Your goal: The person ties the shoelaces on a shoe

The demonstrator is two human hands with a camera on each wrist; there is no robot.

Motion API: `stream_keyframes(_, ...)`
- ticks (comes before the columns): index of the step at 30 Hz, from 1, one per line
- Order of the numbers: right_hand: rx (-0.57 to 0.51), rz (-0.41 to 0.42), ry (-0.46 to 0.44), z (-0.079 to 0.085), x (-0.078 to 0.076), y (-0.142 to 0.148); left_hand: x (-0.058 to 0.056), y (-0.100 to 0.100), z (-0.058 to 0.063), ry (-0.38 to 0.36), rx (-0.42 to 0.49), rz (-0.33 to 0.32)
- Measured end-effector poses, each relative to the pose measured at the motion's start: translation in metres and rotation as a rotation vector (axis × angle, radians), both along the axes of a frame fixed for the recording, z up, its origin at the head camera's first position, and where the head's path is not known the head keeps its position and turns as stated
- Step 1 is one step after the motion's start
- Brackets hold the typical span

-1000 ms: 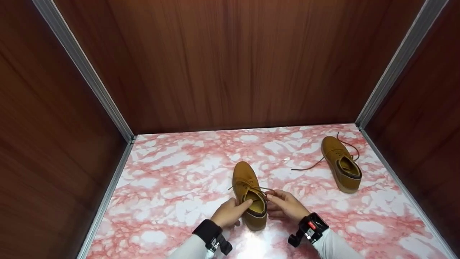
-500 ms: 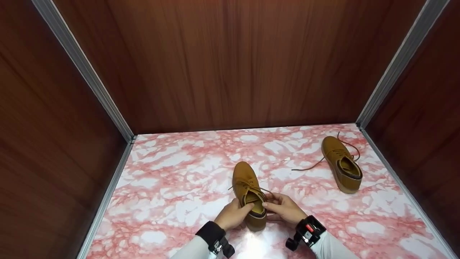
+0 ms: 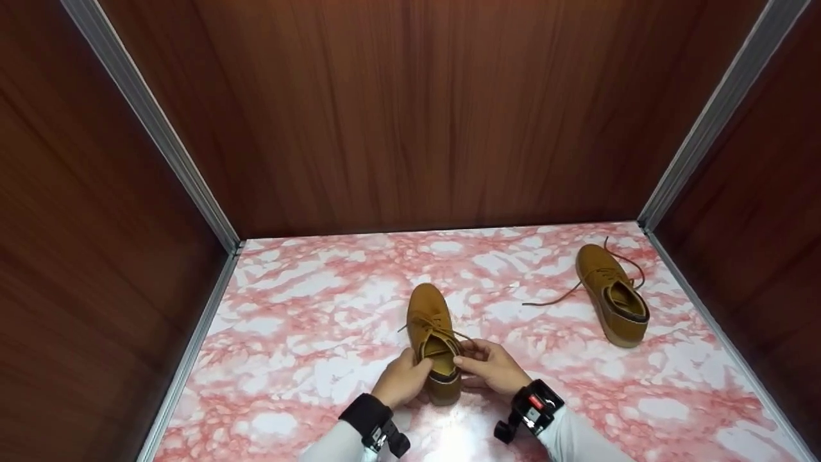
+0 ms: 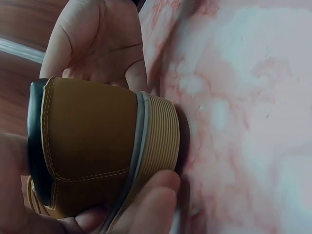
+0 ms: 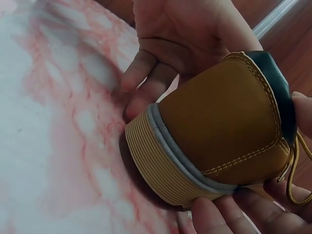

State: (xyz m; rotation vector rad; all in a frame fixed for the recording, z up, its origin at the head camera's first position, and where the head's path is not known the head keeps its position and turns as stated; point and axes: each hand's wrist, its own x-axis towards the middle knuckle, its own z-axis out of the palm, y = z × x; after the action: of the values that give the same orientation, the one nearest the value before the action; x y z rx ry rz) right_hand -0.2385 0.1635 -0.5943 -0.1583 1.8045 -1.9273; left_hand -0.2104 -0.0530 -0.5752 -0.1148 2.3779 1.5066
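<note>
A tan lace-up shoe (image 3: 426,301) points away from me on the marbled surface, held between both hands. My left hand (image 3: 404,377) grips its left side, thumb over the collar at the opening. On the other side my right hand (image 3: 494,367) grips the shoe, thumb at the collar and fingers low along the side. The heel (image 4: 92,126) faces the left wrist camera, with fingertips at the ridged sole (image 4: 163,136). A brown lace (image 5: 291,175) loops close by the right fingers in the right wrist view.
A matching tan shoe (image 3: 625,327) stands at the back right, its untied lace (image 3: 555,301) trailing left. Dark wood panels (image 3: 410,115) with metal corner strips (image 3: 154,122) enclose the pink-and-white surface (image 3: 301,282) at the back and sides.
My right hand's thumb has moved from the lace to the shoe's collar. Both hands have shifted the shoe slightly left and turned it a little straighter. The other shoe stays put.
</note>
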Motion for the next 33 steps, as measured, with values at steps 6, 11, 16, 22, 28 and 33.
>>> stream_keyframes(6, 0.035, -0.062, 0.054, 0.005, -0.013, -0.025, -0.018, -0.013, 0.003, 0.062, -0.101, 0.063)
stream_keyframes(11, 0.005, -0.096, 0.032, 0.009, -0.023, -0.043, -0.033, -0.023, 0.006, 0.184, -0.291, 0.088)
stream_keyframes(16, 0.019, -0.120, 0.009, 0.010, -0.032, -0.054, -0.045, -0.028, 0.008, 0.215, -0.356, 0.104)
stream_keyframes(22, 0.006, -0.163, 0.036, 0.007, -0.043, -0.064, -0.058, -0.030, 0.007, 0.230, -0.417, 0.136)
stream_keyframes(28, 0.062, -0.131, 0.090, 0.005, -0.049, -0.063, -0.072, -0.033, 0.011, 0.293, -0.478, 0.146)
stream_keyframes(33, 0.175, -0.109, 0.156, 0.009, -0.050, -0.046, -0.082, -0.041, 0.018, 0.305, -0.486, 0.155)
